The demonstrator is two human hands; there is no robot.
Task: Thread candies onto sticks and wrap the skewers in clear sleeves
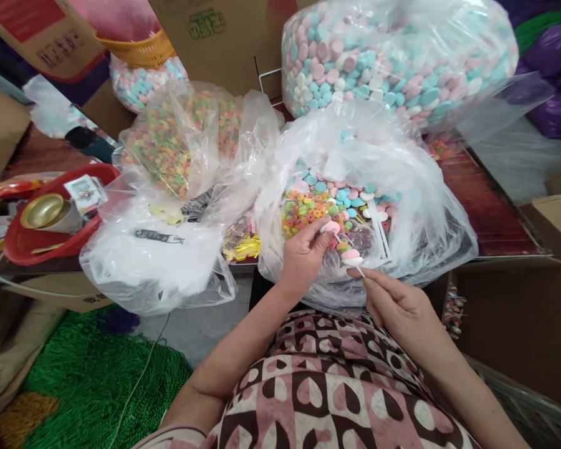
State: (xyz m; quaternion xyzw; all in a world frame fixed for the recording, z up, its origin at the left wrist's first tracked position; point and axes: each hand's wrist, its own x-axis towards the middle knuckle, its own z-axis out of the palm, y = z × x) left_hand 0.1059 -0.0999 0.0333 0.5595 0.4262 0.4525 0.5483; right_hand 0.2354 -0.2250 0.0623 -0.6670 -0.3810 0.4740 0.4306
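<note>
Between the thumb and fingers of my left hand point(303, 257) is a pink candy point(330, 227), held by the upper end of a skewer. My right hand point(397, 304) pinches the lower white end of that candy skewer point(351, 255), which carries a pink and white candy and small coloured rings. Both hands are over an opened clear plastic bag point(430, 231). Inside it lie a heap of small fruit-coloured ring candies point(303, 211) and, behind them, pink, blue and white round candies point(350, 196).
A large bag of pastel candies point(397, 62) stands at the back. Bagged ring candies point(168, 149) and a white plastic bag point(154, 249) are to the left, near a red basin point(16, 240) with a metal bowl point(42, 211). An open cardboard box point(518, 330) sits at right; green strands point(98, 374) cover the lower left floor.
</note>
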